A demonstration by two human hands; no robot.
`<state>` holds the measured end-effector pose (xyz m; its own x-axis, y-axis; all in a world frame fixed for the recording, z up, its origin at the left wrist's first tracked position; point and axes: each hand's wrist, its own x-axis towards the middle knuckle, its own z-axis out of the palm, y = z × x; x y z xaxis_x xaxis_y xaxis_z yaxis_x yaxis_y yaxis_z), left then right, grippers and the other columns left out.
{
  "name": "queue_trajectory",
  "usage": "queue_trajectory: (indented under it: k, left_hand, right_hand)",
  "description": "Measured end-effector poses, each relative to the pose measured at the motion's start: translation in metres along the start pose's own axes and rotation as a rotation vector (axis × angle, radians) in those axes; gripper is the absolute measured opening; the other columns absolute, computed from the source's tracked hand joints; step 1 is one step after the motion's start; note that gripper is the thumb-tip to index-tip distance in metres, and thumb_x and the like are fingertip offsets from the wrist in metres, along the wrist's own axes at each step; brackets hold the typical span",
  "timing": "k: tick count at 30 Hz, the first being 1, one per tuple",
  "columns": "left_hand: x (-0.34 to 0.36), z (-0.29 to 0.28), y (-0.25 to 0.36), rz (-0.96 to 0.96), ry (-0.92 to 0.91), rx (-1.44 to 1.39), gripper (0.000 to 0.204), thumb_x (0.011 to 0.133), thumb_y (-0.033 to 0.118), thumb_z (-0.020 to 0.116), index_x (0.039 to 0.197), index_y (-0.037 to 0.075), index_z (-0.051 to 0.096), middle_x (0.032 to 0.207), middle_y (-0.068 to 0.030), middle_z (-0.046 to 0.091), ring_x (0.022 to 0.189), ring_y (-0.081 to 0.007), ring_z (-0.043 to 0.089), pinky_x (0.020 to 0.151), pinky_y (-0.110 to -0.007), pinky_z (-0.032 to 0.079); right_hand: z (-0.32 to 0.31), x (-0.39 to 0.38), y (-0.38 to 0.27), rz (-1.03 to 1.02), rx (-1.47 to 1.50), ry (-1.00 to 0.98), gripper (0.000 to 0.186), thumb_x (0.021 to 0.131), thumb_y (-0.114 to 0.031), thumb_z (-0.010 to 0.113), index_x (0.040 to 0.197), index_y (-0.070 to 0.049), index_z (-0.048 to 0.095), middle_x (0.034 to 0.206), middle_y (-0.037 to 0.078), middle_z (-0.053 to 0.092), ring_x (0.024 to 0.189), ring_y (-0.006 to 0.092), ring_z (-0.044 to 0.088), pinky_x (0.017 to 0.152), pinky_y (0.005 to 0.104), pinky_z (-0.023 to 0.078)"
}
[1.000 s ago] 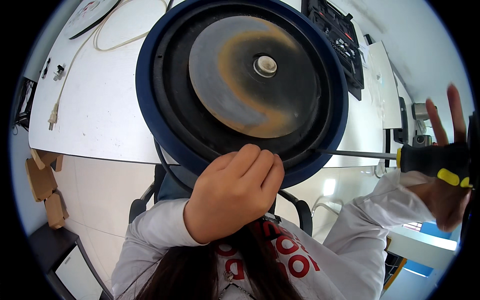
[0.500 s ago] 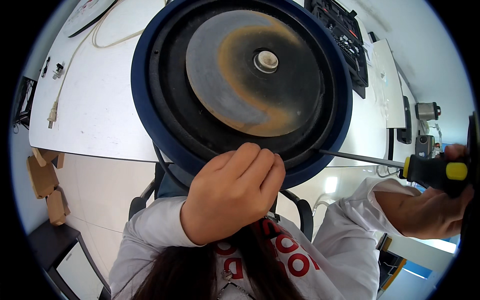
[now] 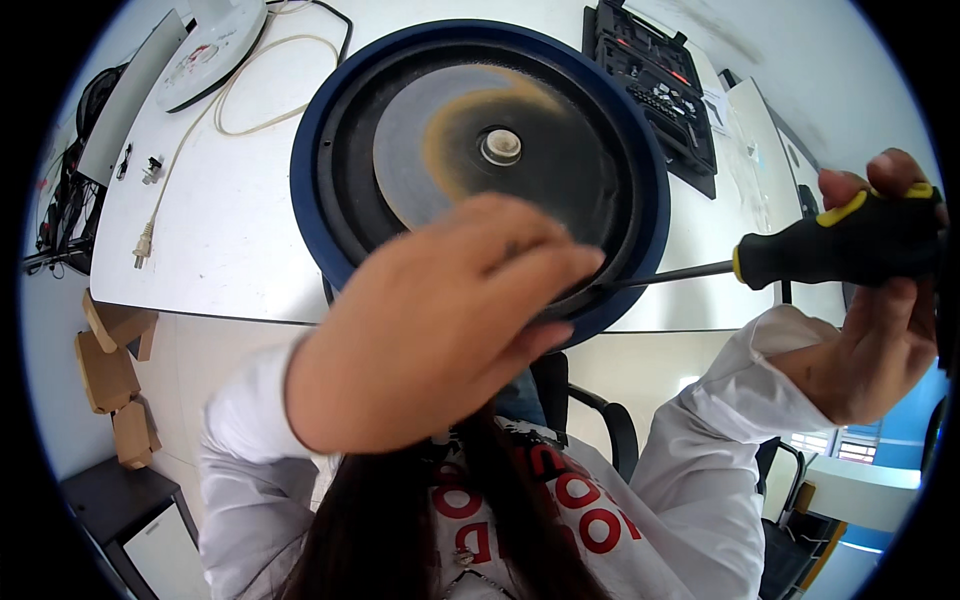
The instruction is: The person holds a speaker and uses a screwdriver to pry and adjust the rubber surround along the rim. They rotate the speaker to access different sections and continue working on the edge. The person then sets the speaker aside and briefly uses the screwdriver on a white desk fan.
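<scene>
A round appliance with a dark blue rim (image 3: 310, 210) and black inner trough rests at the table's near edge, tilted toward me. Inside it lies a stained grey and brown metal plate (image 3: 400, 165) with a pale knob (image 3: 501, 146) at its middle. At the right, my right hand (image 3: 885, 320) is closed around the handle of a black and yellow screwdriver (image 3: 830, 247). Its shaft reaches left to the near right part of the rim, close to my left fingertips. My left hand (image 3: 430, 310) hovers over the appliance's near side; its fingers are smeared by motion.
An open black tool case (image 3: 655, 95) lies at the table's back right. At the left are a cream power cable with a plug (image 3: 143, 248) and a round white base (image 3: 215, 60). Cardboard boxes (image 3: 108, 372) lie on the floor, lower left. A chair armrest (image 3: 610, 420) stands close by.
My left hand has lifted from the near rim and swung up over the plate. My right hand with the screwdriver has risen. The view has shifted, showing more of the table's back.
</scene>
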<state>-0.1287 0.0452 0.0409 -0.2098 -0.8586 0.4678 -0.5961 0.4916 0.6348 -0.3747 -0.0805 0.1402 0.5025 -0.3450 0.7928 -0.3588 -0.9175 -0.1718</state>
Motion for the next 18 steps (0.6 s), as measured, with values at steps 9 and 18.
queue_trajectory:
  k: [9,18]
  left_hand:
    - [0.071,0.026,0.009,0.192,0.038,-0.639,0.032,0.083,0.012,0.07,0.108,-0.004,0.059,0.085,-0.0166,0.063,0.08,-0.0311,0.065,0.069,-0.039,0.049]
    - [0.101,0.046,0.015,-0.014,-0.152,-0.991,0.025,0.088,0.02,0.064,0.077,-0.001,0.059,0.058,0.0001,0.049,0.052,-0.0087,0.045,0.05,-0.028,0.036]
  right_hand:
    - [-0.013,0.006,-0.012,0.007,-0.135,-0.105,0.045,0.086,-0.019,0.075,0.125,-0.003,0.061,0.102,0.018,0.069,0.105,0.029,0.068,0.09,0.042,0.057]
    - [-0.007,0.031,-0.002,-0.029,0.172,-0.311,0.077,0.092,-0.052,0.055,0.148,-0.002,0.038,0.141,0.028,0.049,0.124,0.0431,0.057,0.105,0.0506,0.046]
